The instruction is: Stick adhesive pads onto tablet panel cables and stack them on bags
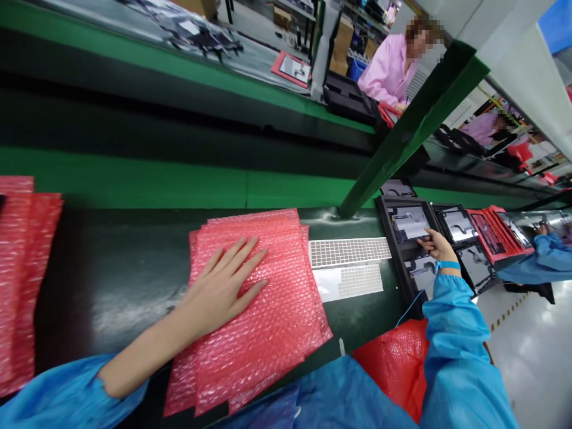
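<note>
My left hand (223, 289) lies flat, fingers spread, on a stack of red bubble-wrap bags (268, 333) in front of me. Off to the right, my right hand (437, 245) reaches over a black tray (409, 245). Its thumb and fingers close on the lower right corner of a flat grey panel (409, 223) with dark parts on it, which sits in the tray's far compartment. A second similar panel (422, 274) lies in the near compartment, partly behind my wrist. Around that wrist is a blue strap (448, 265) with a thin cord.
Two sheets of small white labels (351, 252) lie between bags and tray. More red bags (18, 286) are at the far left. A green post (406, 131) slants up before the tray. Another tray (458, 226) and a co-worker's blue sleeve (543, 259) are farther right.
</note>
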A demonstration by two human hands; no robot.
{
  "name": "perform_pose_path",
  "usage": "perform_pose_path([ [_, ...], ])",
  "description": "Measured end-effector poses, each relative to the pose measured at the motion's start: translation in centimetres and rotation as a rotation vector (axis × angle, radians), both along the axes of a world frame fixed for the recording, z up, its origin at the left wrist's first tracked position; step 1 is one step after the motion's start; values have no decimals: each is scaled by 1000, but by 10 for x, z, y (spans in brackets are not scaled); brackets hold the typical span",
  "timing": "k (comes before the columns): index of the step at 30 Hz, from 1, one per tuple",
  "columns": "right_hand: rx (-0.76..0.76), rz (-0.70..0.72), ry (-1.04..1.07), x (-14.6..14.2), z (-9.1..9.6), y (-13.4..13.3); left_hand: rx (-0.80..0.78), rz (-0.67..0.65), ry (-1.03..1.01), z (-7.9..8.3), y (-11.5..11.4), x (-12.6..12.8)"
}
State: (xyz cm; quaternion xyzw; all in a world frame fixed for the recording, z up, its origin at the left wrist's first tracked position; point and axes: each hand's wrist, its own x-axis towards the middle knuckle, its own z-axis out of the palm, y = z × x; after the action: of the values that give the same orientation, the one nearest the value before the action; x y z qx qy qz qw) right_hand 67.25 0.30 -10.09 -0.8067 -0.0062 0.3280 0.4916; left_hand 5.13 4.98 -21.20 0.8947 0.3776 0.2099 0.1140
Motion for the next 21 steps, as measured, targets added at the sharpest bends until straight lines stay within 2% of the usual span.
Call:
perform_pose_path([
  [7,215,-132,155,-15,-7,23,3,44,-19,-1,9,9],
  [12,334,-168,203,-28,-11,10,-12,82,-56,-7,7,13],
  [16,383,-183,150,-29,-17,2,-23,81,-58,-9,7,15],
  [21,366,-187,21,-31,-21,15,-25,125,-48,-8,11,20],
])
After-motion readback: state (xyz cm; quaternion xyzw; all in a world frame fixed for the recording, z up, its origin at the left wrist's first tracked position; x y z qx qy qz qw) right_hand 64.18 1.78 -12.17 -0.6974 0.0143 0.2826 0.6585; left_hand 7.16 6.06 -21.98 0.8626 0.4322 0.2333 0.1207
